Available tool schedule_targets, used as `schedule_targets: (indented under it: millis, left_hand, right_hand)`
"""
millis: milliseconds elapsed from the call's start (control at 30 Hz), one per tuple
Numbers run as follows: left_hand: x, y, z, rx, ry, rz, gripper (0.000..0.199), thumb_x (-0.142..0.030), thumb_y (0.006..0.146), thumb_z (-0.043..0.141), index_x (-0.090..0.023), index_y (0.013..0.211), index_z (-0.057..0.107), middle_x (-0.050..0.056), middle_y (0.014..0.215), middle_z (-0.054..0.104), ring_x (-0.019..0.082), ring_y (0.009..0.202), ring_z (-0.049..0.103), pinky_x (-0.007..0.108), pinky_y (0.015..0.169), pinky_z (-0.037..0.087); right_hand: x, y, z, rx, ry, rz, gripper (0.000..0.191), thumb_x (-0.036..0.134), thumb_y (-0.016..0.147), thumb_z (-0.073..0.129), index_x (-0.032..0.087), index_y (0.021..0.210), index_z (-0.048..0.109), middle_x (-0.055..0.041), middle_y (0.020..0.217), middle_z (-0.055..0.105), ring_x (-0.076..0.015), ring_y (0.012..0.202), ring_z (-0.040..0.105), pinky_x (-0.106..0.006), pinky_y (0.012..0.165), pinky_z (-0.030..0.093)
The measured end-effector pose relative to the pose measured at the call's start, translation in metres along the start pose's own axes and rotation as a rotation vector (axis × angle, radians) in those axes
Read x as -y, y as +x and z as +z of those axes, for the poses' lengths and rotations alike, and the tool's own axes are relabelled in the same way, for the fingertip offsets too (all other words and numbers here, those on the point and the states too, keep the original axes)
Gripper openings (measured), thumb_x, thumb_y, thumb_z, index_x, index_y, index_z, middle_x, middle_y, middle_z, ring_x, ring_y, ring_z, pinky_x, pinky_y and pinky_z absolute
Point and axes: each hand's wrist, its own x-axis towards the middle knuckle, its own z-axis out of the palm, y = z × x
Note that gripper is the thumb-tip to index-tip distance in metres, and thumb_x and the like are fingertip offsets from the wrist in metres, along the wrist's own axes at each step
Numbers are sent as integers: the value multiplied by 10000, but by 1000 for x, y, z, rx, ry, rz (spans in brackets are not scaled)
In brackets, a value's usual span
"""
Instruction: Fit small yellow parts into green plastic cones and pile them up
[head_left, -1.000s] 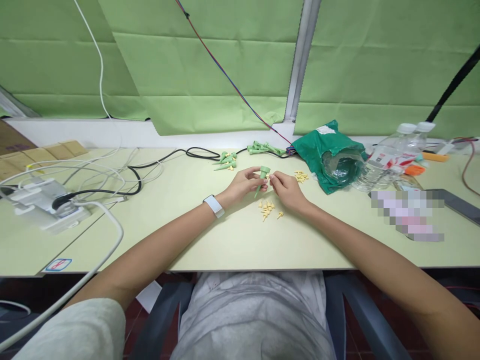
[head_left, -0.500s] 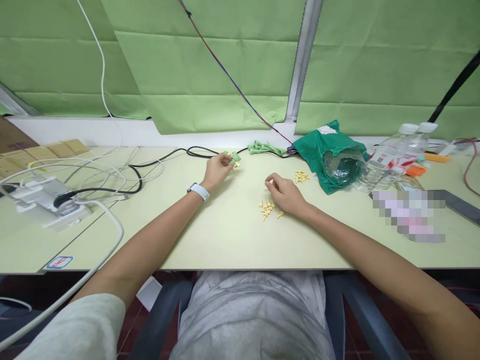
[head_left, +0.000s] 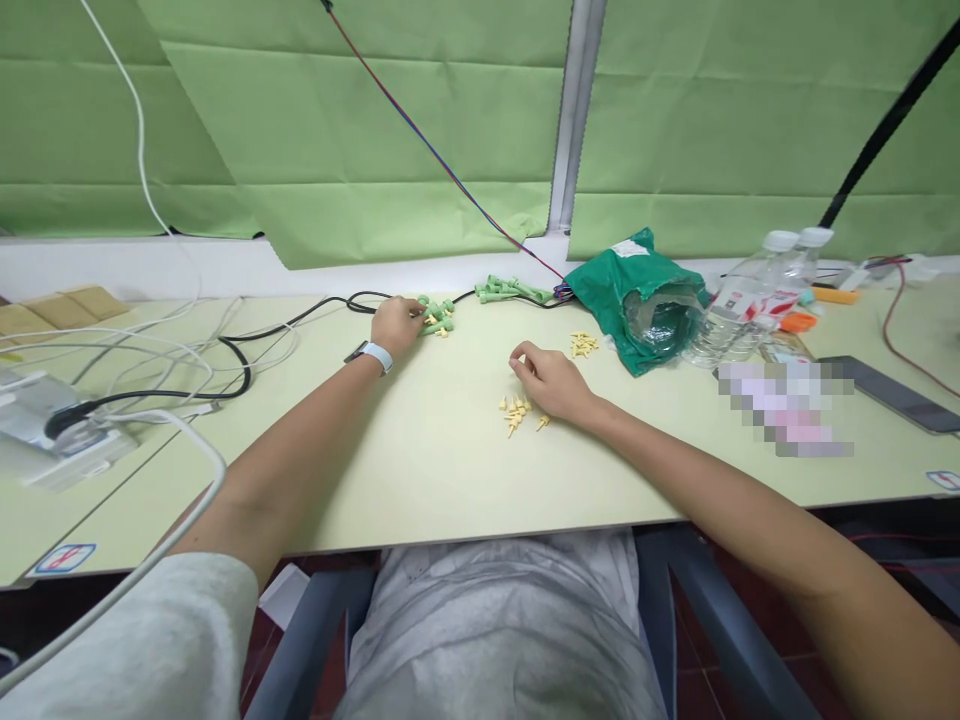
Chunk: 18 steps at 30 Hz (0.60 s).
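Head view: small yellow plastic pegs [head_left: 514,412] lie on the pale green desk [head_left: 450,480], just beside the loosely curled, empty right hand [head_left: 541,380]. Farther left of those pegs, the left hand [head_left: 394,325] touches green plastic spikes [head_left: 437,316]; whether it grips, I cannot tell.

A white wristband [head_left: 369,356] circles the left forearm just behind the left hand [head_left: 396,325]. A loose, mottled grey T-shirt [head_left: 496,630] covers the torso, with a paler grey short sleeve [head_left: 142,630] on the left upper arm.
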Motion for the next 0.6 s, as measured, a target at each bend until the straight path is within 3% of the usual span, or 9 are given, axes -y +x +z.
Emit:
schedule_targets:
  millis: [233, 367, 600]
  left_hand:
    - [5, 5, 0, 41, 57, -16, 294, -136, 867, 596, -90, 1117, 743, 114, 1038, 726, 223, 961, 571, 356, 933, 425]
    - [1, 2, 0, 15, 43, -7, 324, -173, 853, 603, -93, 1138, 735, 135, 1063, 708, 256, 986, 576, 386, 947, 428]
    - [-35, 13, 14, 8, 61, 77, 372, -249, 875, 538, -133, 1145, 766, 193, 1124, 655, 343, 1094, 581, 476, 1016, 413]
  right_hand:
    - [1, 0, 0, 22, -39, 7, 247, 360, 1049, 441, 242, 1074, 656, -30, 817, 715, -207, 739, 600, -297, 638, 311]
    - [1, 0, 0, 33, -44, 14, 245, 355, 1047, 449, 243, 1080, 664, -32, 828, 725, -206, 734, 601, -297, 635, 313]
    - [3, 1, 1, 40, -53, 28, 220, 336, 1039, 471, 244, 1065, 669, -29, 819, 727, -204, 720, 596, -300, 634, 308]
